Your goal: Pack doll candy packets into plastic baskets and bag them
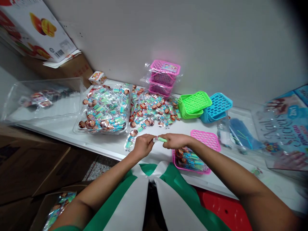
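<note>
My left hand (pixel 143 146) and my right hand (pixel 175 141) meet above the table's front part, fingers pinched. Between them is a small clear packet with light green strips (pixel 161 139); my right fingers grip the green part, my left fingers its whitish end. Beside my left hand lies a doll-printed packet (pixel 132 138). Under my right forearm stands a pink basket (pixel 191 171) filled with similar packets (pixel 190 158), its pink perforated lid (pixel 206 140) right behind it. More doll-printed packets (pixel 154 109) are heaped beyond my hands.
A clear tray of packets (pixel 104 109) stands left, with another clear tray (pixel 43 109) beyond it. Wrapped pink baskets (pixel 163 77), green baskets (pixel 194 104) and blue baskets (pixel 218 107) line the wall. A printed nail-sticker box (pixel 288 128) is at right; a red stool (pixel 223 208) is below.
</note>
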A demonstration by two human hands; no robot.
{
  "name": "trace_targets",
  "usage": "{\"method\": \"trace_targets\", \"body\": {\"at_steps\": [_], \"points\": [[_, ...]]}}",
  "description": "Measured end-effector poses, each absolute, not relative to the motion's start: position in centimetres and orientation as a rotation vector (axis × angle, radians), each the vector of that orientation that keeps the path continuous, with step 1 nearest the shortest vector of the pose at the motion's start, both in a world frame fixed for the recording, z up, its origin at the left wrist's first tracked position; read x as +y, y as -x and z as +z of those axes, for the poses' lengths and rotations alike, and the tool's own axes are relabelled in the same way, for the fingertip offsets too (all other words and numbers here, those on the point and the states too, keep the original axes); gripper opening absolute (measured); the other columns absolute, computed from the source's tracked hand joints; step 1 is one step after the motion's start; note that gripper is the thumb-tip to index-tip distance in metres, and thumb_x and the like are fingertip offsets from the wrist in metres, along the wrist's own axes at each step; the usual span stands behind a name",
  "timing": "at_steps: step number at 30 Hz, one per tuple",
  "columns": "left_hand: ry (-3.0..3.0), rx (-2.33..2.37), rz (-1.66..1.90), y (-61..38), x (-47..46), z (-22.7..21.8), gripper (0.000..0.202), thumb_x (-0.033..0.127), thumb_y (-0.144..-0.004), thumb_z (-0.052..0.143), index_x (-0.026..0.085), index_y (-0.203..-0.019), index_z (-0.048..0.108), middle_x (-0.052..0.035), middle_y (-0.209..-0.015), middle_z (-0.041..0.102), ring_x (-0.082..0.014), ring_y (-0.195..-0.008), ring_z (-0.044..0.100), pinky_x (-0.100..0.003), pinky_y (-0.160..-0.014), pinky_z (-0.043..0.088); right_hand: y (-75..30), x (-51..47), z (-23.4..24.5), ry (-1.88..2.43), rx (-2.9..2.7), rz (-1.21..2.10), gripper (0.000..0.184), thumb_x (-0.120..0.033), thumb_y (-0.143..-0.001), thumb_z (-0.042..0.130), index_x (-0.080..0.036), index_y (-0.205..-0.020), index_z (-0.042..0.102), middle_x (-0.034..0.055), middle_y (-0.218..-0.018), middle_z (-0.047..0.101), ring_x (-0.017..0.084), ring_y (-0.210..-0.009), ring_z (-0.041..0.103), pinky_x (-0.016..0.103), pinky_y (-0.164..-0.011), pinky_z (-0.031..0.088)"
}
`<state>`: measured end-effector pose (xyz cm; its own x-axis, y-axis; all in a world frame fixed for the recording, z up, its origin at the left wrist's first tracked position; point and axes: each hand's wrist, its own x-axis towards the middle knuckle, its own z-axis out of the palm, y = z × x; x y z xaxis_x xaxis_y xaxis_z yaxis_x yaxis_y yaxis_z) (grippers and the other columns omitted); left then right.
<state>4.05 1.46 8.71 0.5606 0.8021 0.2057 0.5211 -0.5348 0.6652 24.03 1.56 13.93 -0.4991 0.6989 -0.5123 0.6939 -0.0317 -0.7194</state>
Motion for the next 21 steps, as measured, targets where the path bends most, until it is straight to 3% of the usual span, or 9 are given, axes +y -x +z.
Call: {"method": "trace_targets", "body": {"at_steps": [4, 9, 13, 15, 17, 19, 21], "points": [[-2.152, 1.077, 0.648, -4.3, 1.6, 8.6, 0.027, 0.032, -0.089, 0.046, 0.02, -0.089, 0.07, -0.0047, -0.072, 0.066, -0.0167, -0.072, 0.061, -0.026, -0.066, 0.04, -24.5, 1.5, 13.8, 1.474, -1.842, 2.064, 0.017, -0.017, -0.065, 0.048, -0.02, -0.081, 0.048, -0.0091, -0.048, 0.045, 0.006, -0.038, 0.032, 0.019, -0.038, 0.023], [-2.067, 1.035, 0.72, -4.4, 1.5, 8.6, 0.027, 0.033, -0.088, 0.048, 0.019, -0.079, 0.069, -0.0026, -0.067, 0.063, -0.0148, -0.064, 0.057, -0.024, -0.061, 0.037, -24.5, 1.2, 13.8, 1.438, -1.666, 2.22, 0.013, -0.019, -0.064, 0.047, -0.02, -0.076, 0.044, -0.0107, -0.043, 0.037, 0.005, -0.034, 0.027, 0.018, -0.035, 0.02], [-2.131, 1.054, 0.649, -4.3, 1.6, 8.5, 0.027, 0.031, -0.088, 0.047, 0.019, -0.082, 0.07, -0.004, -0.071, 0.066, -0.0162, -0.069, 0.06, -0.025, -0.063, 0.039, -24.5, 1.5, 13.6, 1.547, -2.014, 1.935, 0.015, -0.019, -0.066, 0.048, -0.018, -0.08, 0.051, -0.0056, -0.051, 0.049, 0.007, -0.04, 0.037, 0.02, -0.039, 0.026], [-2.221, 1.054, 0.594, -4.2, 1.6, 8.5, 0.023, 0.026, -0.087, 0.047, 0.02, -0.092, 0.069, -0.006, -0.08, 0.068, -0.0184, -0.077, 0.062, -0.027, -0.068, 0.041, -24.5, 1.6, 13.4, 1.605, -2.27, 1.647, 0.022, -0.02, -0.069, 0.049, -0.015, -0.089, 0.057, 0.002, -0.067, 0.062, 0.012, -0.052, 0.05, 0.022, -0.047, 0.035], [-2.336, 1.048, 0.53, -4.3, 1.5, 8.8, 0.027, 0.019, -0.084, 0.047, 0.019, -0.102, 0.067, -0.0088, -0.087, 0.069, -0.0216, -0.083, 0.062, -0.031, -0.073, 0.042, -24.2, 1.7, 13.3, 1.698, -2.446, 1.363, 0.04, -0.022, -0.071, 0.05, -0.01, -0.109, 0.058, 0.0118, -0.089, 0.068, 0.019, -0.071, 0.06, 0.025, -0.058, 0.041], [-2.452, 1.045, 0.45, -4.5, 1.3, 9.2, 0.034, 0.013, -0.08, 0.046, 0.018, -0.109, 0.063, -0.011, -0.089, 0.068, -0.0243, -0.084, 0.062, -0.035, -0.075, 0.042, -23.8, 1.5, 13.2, 1.808, -2.548, 1.173, 0.063, -0.022, -0.072, 0.052, -0.003, -0.13, 0.044, 0.0201, -0.1, 0.067, 0.026, -0.084, 0.063, 0.029, -0.064, 0.044], [-2.555, 1.035, 0.349, -5.0, 1.0, 9.6, 0.037, 0.011, -0.08, 0.045, 0.017, -0.114, 0.059, -0.0114, -0.087, 0.068, -0.0246, -0.082, 0.062, -0.036, -0.075, 0.043, -23.1, 1.3, 13.2, 1.883, -2.609, 1.084, 0.079, -0.017, -0.07, 0.053, 0.002, -0.141, 0.026, 0.0234, -0.098, 0.068, 0.029, -0.086, 0.064, 0.03, -0.063, 0.044]]}}
